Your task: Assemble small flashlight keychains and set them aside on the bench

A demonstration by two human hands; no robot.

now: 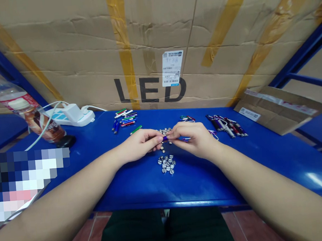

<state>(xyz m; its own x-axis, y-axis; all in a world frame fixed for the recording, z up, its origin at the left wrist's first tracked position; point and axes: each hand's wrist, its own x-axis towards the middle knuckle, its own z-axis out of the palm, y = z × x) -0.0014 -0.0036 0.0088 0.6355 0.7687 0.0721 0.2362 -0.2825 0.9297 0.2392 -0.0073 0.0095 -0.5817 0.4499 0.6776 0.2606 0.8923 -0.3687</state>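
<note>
My left hand (pixel 142 143) and my right hand (pixel 191 137) meet over the middle of the blue table, fingers pinched together. Between their fingertips is a small purple metal tube (pixel 165 138), mostly covered by the fingers. Just in front of the hands lies a pile of silver round caps (pixel 167 164). Small round silver pieces, like button cells (pixel 166 130), are scattered behind and under the fingers. Beyond my left hand lie several coloured metal tubes (pixel 126 119), one green tube (pixel 136 130) close to the knuckles. Partly hidden behind my right hand are small coloured parts (pixel 187 118).
Several slim pen-like torches (pixel 227 125) lie at the right, before a small cardboard box (pixel 277 109). On the left are a white power strip (pixel 74 116) with cables and a leaning coffee bottle (pixel 42 124). A large cardboard box (pixel 89 59) walls off the back.
</note>
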